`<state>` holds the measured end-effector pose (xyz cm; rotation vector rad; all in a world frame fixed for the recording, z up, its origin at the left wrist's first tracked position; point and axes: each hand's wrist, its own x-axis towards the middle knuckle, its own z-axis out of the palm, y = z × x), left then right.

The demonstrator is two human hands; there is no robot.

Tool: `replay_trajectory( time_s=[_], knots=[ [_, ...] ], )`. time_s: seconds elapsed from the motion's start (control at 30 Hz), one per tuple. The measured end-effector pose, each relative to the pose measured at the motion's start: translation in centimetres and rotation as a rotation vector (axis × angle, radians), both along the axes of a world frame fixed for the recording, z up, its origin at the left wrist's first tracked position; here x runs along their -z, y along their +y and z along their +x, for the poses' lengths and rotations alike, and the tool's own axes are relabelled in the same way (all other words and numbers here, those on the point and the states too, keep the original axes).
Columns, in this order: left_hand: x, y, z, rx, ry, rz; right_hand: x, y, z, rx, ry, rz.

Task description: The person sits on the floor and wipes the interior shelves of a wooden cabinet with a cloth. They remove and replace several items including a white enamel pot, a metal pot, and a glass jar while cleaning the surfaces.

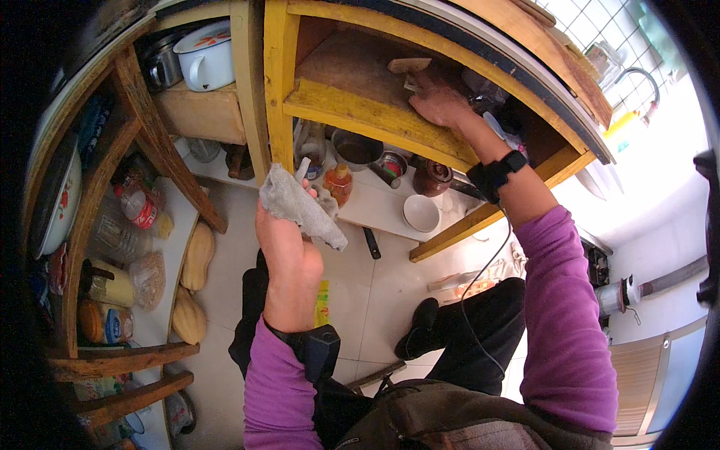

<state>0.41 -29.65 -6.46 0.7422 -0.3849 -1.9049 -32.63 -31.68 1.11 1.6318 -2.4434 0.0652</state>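
Note:
My left hand (289, 242) holds a crumpled grey cloth (304, 208), lifted in front of the yellow wooden frame (360, 112) of a cabinet. Inside that cabinet's upper compartment (349, 67), my right hand (439, 101) reaches over the brown shelf board. A tan piece, perhaps wood, (409, 64) lies at its fingertips, with a small pale thing beside it; whether the fingers grip either is unclear. Plastic bags (484, 84) and other items lie to the right of this hand, partly in shadow.
Below stand a pot (357, 149), an orange bottle (338, 183), a brown lidded jar (433, 178) and a white bowl (421, 213). A black handle (372, 243) juts out over the floor. At left are an enamel mug (207, 59), butternut squashes (198, 256) and wooden shelf posts (163, 152). A cable hangs from my right wrist.

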Motion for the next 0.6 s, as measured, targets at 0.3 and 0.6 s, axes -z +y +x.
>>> replay_trajectory(
  time_s=[0.3,0.6],
  knots=[
    [0.3,0.2,-0.1,0.038,0.007,-0.035,-0.8,4.8,2.1,0.156,0.047,0.144],
    [-0.2,0.6,-0.1,0.045,0.03,-0.018,-0.4,6.3,0.4,0.117,0.215,-0.033]
  ],
)
